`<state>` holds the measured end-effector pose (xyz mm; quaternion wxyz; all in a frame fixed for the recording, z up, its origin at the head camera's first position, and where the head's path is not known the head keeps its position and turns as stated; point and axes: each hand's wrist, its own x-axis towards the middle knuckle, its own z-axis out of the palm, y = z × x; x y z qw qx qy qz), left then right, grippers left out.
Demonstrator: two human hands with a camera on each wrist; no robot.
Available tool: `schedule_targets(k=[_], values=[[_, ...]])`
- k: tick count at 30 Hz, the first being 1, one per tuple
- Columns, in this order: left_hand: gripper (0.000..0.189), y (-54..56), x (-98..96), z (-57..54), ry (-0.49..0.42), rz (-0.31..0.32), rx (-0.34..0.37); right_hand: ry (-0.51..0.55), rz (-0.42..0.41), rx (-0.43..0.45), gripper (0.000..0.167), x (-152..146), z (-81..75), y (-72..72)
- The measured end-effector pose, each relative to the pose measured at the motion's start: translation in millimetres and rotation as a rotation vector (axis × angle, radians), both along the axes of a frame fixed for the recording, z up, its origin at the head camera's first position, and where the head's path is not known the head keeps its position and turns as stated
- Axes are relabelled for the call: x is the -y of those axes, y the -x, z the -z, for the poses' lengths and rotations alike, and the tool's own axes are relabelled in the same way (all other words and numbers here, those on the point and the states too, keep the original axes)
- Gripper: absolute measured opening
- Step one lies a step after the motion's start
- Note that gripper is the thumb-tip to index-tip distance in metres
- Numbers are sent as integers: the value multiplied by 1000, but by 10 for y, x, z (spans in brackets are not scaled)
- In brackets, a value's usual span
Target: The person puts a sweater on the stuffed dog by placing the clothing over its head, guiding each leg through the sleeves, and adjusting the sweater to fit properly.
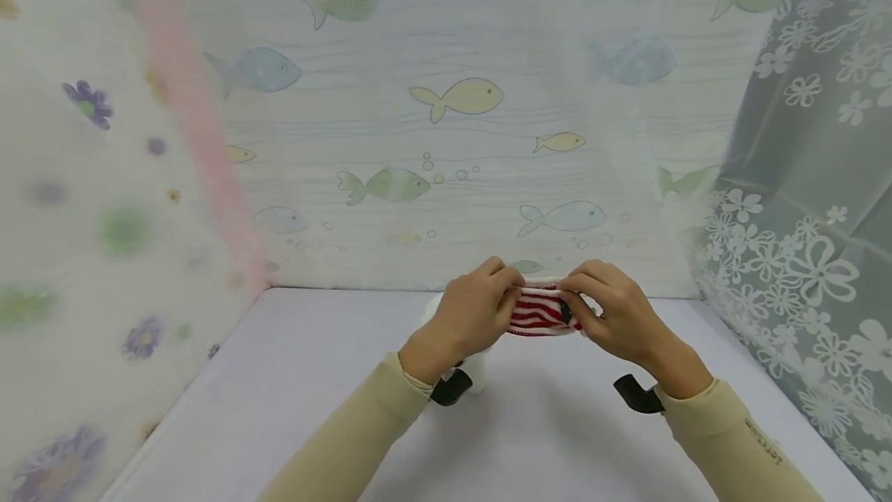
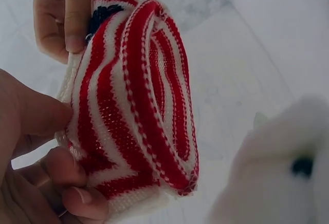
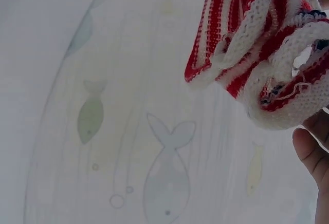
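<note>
A small red-and-white striped knitted piece [image 1: 536,314] is held between both hands above the table, near the back wall. My left hand [image 1: 474,312] pinches its left edge, thumb and fingers curled on the knit [image 2: 128,116]. My right hand [image 1: 613,308] grips the right end, where a dark navy patch shows [image 3: 277,44]. The knit's rolled opening faces the left wrist camera. A white soft object [image 1: 477,374] lies on the table under my left wrist, mostly hidden; it shows blurred in the left wrist view [image 2: 277,178].
A pale lavender table [image 1: 293,393] is enclosed by curtains: fish print [image 1: 460,95] behind, flower print [image 1: 84,177] left, lace flowers [image 1: 808,254] right. Black wrist camera mounts [image 1: 637,393] sit on both sleeves.
</note>
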<state>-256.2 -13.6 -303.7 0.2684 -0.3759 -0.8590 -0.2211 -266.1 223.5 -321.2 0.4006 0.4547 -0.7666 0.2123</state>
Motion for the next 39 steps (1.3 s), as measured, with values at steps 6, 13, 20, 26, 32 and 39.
schedule_targets(k=[6,13,20,26,32,39], values=[[9,30,229,-112,18,-36,-7,12,-38,-11,15,232,-99,98],[8,37,512,-192,43,-99,-8,-32,-51,-2,15,497,-150,188],[7,56,714,-144,66,-121,34,-114,-40,41,13,673,-151,274],[7,83,808,-21,69,-132,110,-173,-24,104,10,751,-70,280],[7,71,882,126,104,-141,147,-202,-34,156,7,805,62,276],[4,91,939,233,111,-136,8,-211,-29,202,7,861,173,295]])
